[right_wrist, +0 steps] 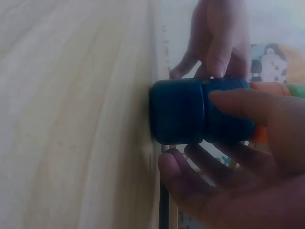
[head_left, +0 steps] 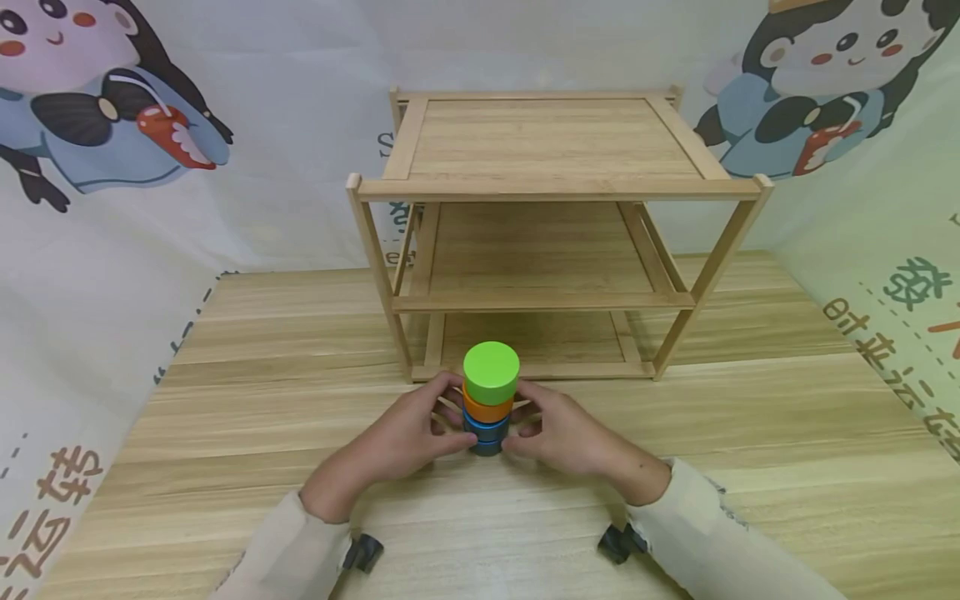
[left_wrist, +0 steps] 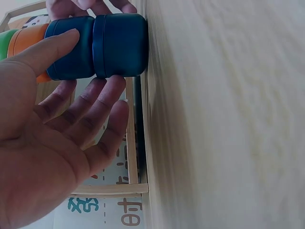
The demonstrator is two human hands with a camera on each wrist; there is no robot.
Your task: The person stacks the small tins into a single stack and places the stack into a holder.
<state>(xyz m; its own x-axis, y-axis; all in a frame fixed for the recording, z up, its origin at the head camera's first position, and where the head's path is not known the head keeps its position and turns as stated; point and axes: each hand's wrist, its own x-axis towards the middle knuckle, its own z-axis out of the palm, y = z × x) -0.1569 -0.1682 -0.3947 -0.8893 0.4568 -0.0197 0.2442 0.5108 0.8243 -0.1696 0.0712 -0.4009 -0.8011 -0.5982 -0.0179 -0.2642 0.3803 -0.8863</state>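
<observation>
A stack of small cylindrical jars stands upright on the wooden tabletop. Its green top (head_left: 491, 372) sits over an orange jar (head_left: 487, 408), and below are two dark blue jars (left_wrist: 121, 45). On one side my left hand (head_left: 405, 427) cups the stack, its thumb lying on the upper blue jar (left_wrist: 76, 59) and its fingers reaching around behind. Opposite it, my right hand (head_left: 558, 429) holds the stack in the same way, thumb on the upper blue jar in the right wrist view. The lower blue jar (right_wrist: 177, 112) rests at the table surface.
Right behind the stack stands a three-tier wooden shelf (head_left: 555, 190). Wood-grain tabletop (head_left: 262, 350) stretches to both sides. Printed cloth walls (head_left: 300, 125) with cartoon figures enclose the back and sides. Dark wrist-camera mounts (head_left: 365, 552) hang at the sleeves.
</observation>
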